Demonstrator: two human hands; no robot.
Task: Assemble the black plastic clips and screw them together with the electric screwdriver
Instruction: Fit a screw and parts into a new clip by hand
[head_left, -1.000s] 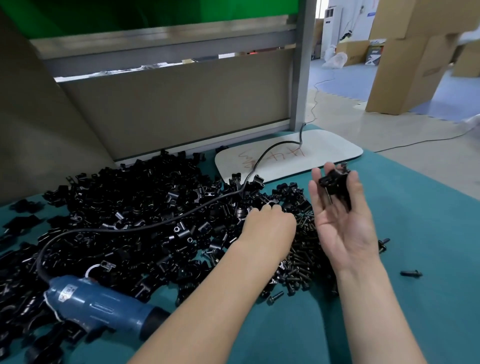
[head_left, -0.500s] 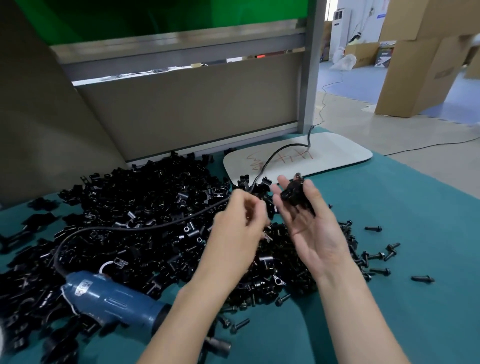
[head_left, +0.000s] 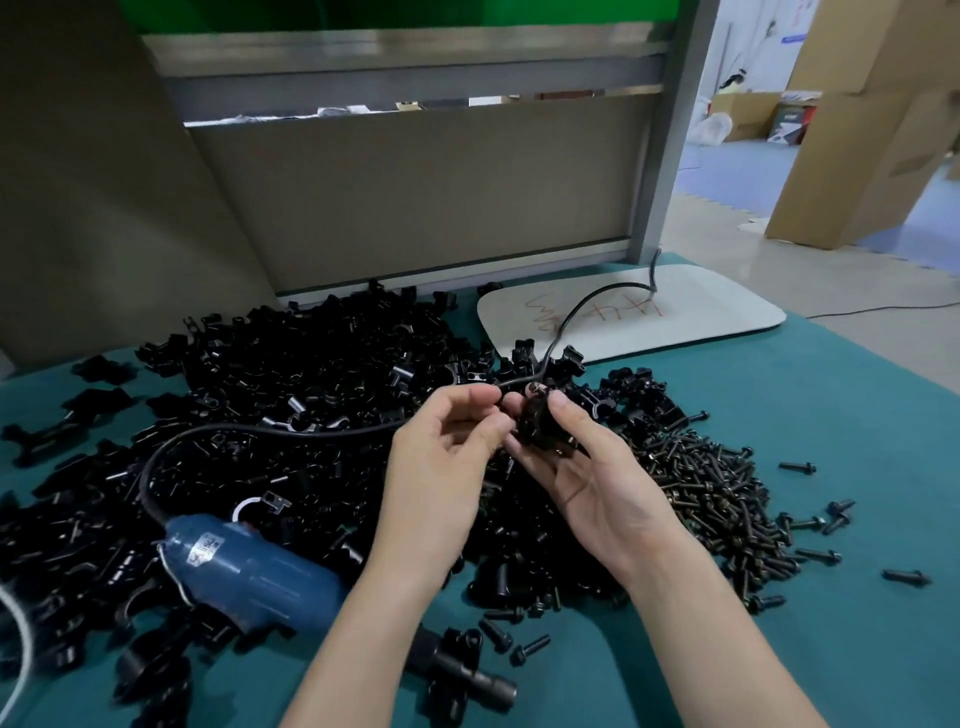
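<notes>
Teal mat (head_left: 810, 415) heaped with glossy black clips (head_left: 311, 374), cardboard boxes (head_left: 857, 130) far right
Right hand (head_left: 597, 483) grips a rounded black clip (head_left: 540, 428); left hand (head_left: 441, 457) curled against it, grasp unclear

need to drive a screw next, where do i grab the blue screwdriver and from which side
Wrap the blue barrel of the electric screwdriver around its middle, coming from above. It lies on its side across the clip pile, so the top is exposed; the cord leaves the far-left end and the black nose points near-right.
</notes>
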